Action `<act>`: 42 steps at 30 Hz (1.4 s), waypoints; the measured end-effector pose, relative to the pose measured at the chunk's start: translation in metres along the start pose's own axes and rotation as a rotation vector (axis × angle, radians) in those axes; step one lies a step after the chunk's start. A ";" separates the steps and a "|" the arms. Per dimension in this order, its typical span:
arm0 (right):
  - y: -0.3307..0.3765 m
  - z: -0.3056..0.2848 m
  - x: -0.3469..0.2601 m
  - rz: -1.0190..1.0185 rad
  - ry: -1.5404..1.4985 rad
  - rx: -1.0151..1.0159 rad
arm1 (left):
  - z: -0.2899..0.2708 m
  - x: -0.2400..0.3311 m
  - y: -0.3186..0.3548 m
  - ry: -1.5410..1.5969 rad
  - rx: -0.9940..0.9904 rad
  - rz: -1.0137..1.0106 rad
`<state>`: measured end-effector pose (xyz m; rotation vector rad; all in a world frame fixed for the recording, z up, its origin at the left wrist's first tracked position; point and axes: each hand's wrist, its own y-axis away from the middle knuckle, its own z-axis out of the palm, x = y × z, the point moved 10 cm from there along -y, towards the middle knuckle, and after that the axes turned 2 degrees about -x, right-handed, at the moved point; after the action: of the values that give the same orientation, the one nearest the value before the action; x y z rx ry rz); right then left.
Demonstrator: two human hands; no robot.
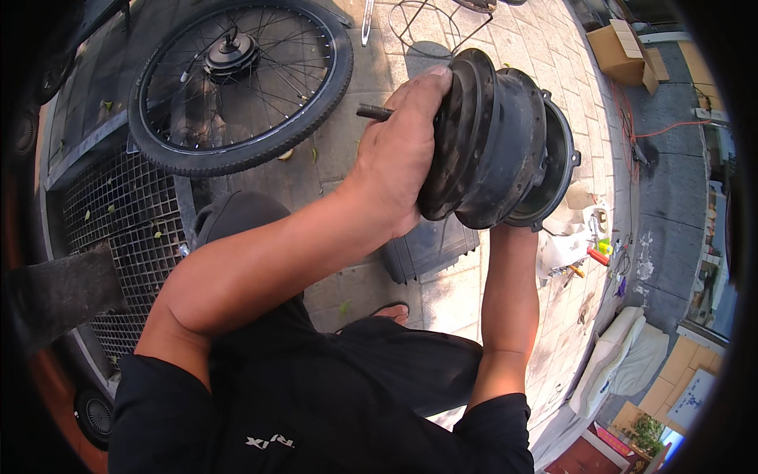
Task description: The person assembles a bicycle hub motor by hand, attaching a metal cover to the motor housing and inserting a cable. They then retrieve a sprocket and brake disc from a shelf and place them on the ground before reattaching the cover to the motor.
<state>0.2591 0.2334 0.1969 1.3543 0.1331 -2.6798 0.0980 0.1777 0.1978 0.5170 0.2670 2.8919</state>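
Observation:
I hold up a black hub motor (496,150), its spoke flanges scuffed and dusty. My left hand (403,150) is closed around its left end, the palm against the side. A threaded axle (374,112) sticks out to the left past that hand. At the hub's right end sits a dark round cover (562,170) with small lugs on its rim, tilted and partly apart from the body. My right forearm (509,292) rises behind the hub and cover, which hide the right hand and its fingers.
A spoked wheel with a hub motor (229,55) lies at the far left by a metal grate (118,205). Below the held hub is a dark plastic case (433,251). Tools, including a red-handled one (598,257), lie at right. A cardboard box (620,51) stands far right.

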 end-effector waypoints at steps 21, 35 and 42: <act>-0.022 0.076 -0.001 -0.045 0.177 -0.124 | 0.003 0.036 -0.021 0.030 -0.129 -0.012; -0.016 0.057 0.003 -0.085 0.356 -0.016 | 0.004 0.051 -0.022 -0.119 -0.159 0.161; -0.014 0.055 0.028 0.100 0.186 -0.001 | -0.001 0.056 -0.022 -0.173 -0.097 0.195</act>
<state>0.1965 0.2377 0.2069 1.5640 0.0825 -2.4700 0.0498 0.2114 0.2104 0.8123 0.0530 3.0014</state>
